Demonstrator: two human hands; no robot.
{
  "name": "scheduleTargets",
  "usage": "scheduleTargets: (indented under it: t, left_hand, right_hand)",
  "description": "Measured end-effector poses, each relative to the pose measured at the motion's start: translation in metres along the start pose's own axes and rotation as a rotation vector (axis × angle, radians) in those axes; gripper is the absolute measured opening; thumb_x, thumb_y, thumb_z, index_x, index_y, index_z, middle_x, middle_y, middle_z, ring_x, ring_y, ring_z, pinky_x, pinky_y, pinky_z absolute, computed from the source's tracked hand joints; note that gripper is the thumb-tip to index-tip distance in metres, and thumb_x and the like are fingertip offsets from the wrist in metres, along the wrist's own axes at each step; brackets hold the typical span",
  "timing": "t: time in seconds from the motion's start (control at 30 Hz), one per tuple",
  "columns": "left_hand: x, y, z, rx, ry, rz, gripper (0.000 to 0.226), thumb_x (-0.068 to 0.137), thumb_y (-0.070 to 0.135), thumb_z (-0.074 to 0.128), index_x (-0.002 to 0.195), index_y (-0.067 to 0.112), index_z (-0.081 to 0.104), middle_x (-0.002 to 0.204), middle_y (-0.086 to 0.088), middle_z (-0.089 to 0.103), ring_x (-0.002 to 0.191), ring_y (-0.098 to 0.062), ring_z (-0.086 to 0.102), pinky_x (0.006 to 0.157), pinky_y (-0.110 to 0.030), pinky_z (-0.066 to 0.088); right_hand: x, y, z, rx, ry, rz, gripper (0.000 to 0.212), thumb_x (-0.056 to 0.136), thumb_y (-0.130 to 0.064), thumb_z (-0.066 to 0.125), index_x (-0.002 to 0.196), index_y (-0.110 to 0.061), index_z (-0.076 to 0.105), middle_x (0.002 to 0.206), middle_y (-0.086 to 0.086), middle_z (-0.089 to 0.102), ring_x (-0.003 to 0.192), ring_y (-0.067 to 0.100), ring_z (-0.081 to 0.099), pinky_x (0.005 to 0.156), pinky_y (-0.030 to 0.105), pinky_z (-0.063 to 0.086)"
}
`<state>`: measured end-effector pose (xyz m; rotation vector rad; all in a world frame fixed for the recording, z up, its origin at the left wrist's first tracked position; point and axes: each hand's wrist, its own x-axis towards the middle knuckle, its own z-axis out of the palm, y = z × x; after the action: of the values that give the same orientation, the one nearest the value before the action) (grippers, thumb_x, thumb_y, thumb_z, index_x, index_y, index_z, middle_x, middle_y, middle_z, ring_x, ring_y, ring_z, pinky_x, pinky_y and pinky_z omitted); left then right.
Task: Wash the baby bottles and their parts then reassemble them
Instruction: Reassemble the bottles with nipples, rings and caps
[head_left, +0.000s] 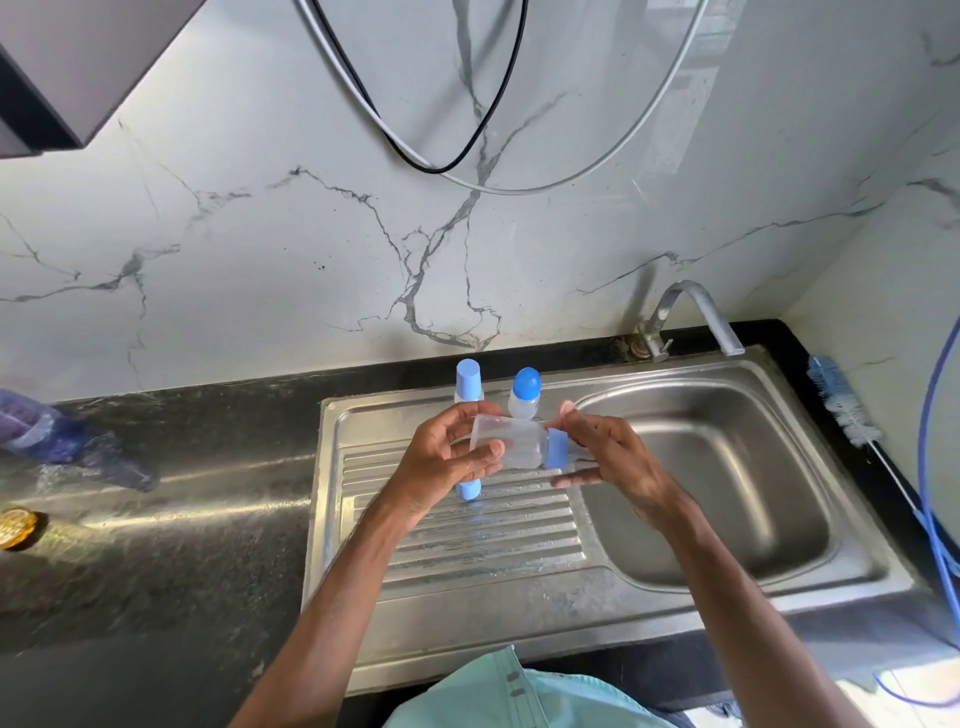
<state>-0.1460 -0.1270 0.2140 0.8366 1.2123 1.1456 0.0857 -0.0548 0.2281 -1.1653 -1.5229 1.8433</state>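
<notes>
One bottle (511, 444): clear, light, likely slippery; body gripped by left hand (447, 457).
Blue collar (556, 449): pinched by right hand (608, 457); best twisted there.

text: none was legible | labels, brands: none could be read on the clear bottle (514, 447) | numbers, signs: none showed | gold disc (15, 527) on the counter (197, 545): too blurred to read

The person wears a pale mint-green garment (540, 696) with a stitched seam and two small grey fasteners (515, 684) beside it. The forearms (332, 597) are bare down to the left hand (441, 462) and right hand (613, 457).
</notes>
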Motion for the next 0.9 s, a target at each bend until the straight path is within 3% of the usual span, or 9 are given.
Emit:
scheduleTargets:
  t: [0.1,0.2,0.33,0.43,0.6,0.8,0.9]
  left_hand:
    - [0.001,-0.001,0.0,-0.019,0.034,-0.012,0.044,0.089,0.003,0.076,0.131,0.009,0.063,0.125,-0.009,0.072,0.115,-0.032,0.07,0.089,-0.045,0.062]
    - [0.002,-0.007,-0.003,-0.027,0.025,-0.032,0.045,0.09,0.005,0.076,0.132,0.009,0.062,0.126,-0.012,0.071,0.116,-0.034,0.07,0.093,-0.05,0.06]
    - [0.001,-0.01,-0.004,-0.04,0.045,-0.026,0.046,0.087,0.006,0.079,0.131,0.01,0.063,0.128,-0.011,0.07,0.116,-0.035,0.069,0.093,-0.051,0.06]
    - [0.001,-0.011,-0.007,-0.016,0.035,-0.013,0.045,0.087,0.006,0.078,0.13,0.009,0.064,0.127,-0.012,0.07,0.116,-0.035,0.07,0.09,-0.05,0.061]
    - [0.001,-0.016,-0.017,0.086,-0.002,0.06,0.044,0.085,0.003,0.081,0.126,0.011,0.067,0.128,-0.011,0.07,0.121,-0.035,0.066,0.09,-0.054,0.06]
    - [0.007,-0.021,-0.033,0.226,-0.088,0.137,0.045,0.086,0.001,0.079,0.127,0.009,0.064,0.134,-0.007,0.067,0.127,-0.031,0.061,0.096,-0.048,0.058]
    - [0.014,-0.024,-0.047,0.353,-0.139,0.099,0.045,0.084,0.01,0.084,0.124,0.018,0.064,0.134,0.0,0.066,0.127,-0.025,0.062,0.1,-0.047,0.057]
  right_hand:
    - [0.001,0.002,0.001,0.0,0.016,-0.026,0.034,0.094,-0.023,0.076,0.123,-0.005,0.07,0.112,0.018,0.075,0.099,0.032,0.076,0.082,0.041,0.065]
    - [0.003,0.005,0.003,-0.034,0.024,-0.002,0.033,0.097,-0.026,0.071,0.119,0.0,0.072,0.099,0.02,0.078,0.089,0.035,0.078,0.078,0.044,0.066]
    - [0.003,0.007,0.005,-0.034,0.009,-0.05,0.037,0.092,-0.017,0.079,0.125,-0.005,0.069,0.107,0.013,0.078,0.097,0.031,0.077,0.083,0.043,0.065]
    - [0.005,0.012,0.006,-0.06,-0.002,-0.042,0.027,0.093,-0.017,0.078,0.118,-0.005,0.075,0.102,0.013,0.079,0.097,0.032,0.077,0.086,0.04,0.064]
    - [0.011,0.021,0.004,0.103,-0.088,0.098,0.033,0.097,-0.024,0.073,0.111,0.005,0.077,0.109,0.026,0.075,0.105,0.04,0.074,0.099,0.043,0.059]
    - [0.027,0.024,0.008,0.379,-0.14,0.4,0.039,0.09,-0.018,0.074,0.119,0.008,0.069,0.116,0.03,0.072,0.102,0.036,0.074,0.08,0.028,0.064]
    - [0.036,0.035,0.012,0.29,-0.131,0.369,0.037,0.094,-0.019,0.074,0.121,0.006,0.07,0.114,0.027,0.074,0.098,0.031,0.075,0.082,0.029,0.064]
